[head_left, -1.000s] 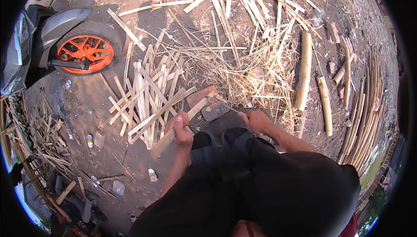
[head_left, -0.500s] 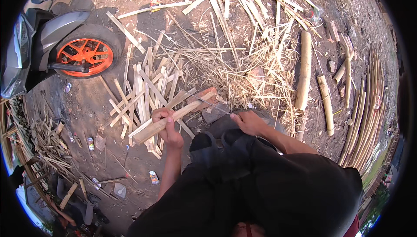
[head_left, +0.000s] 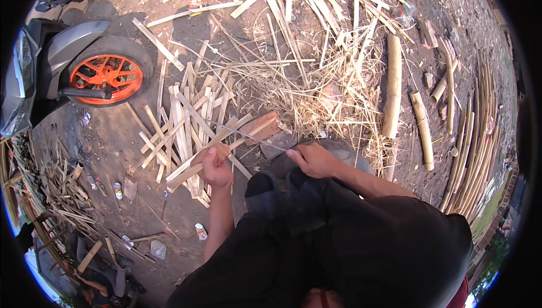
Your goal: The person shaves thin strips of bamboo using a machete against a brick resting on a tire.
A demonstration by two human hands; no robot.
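Observation:
My left hand (head_left: 217,168) is closed round a split bamboo strip (head_left: 182,178), which slants up and to the right toward a reddish brick (head_left: 261,126). In my right hand (head_left: 314,160), above my feet, is the end of a long thin metal blade (head_left: 248,136); its handle is hidden in my fist. The blade reaches left and away from me, passing above the strip beyond my left hand. I cannot tell whether blade and strip touch. A loose pile of split bamboo strips (head_left: 183,117) lies just beyond my left hand.
A heap of thin bamboo shavings (head_left: 344,96) spreads ahead. Thick bamboo pieces (head_left: 391,88) and long poles (head_left: 480,133) lie to the right. At the left stands a motorcycle with an orange wheel (head_left: 107,77). A can (head_left: 201,231) rests near my left forearm; another person (head_left: 99,285) is at lower left.
The strip's near end has shifted slightly left, and my left hand has turned. The blade has swung outward across the strip. My right hand has moved slightly left.

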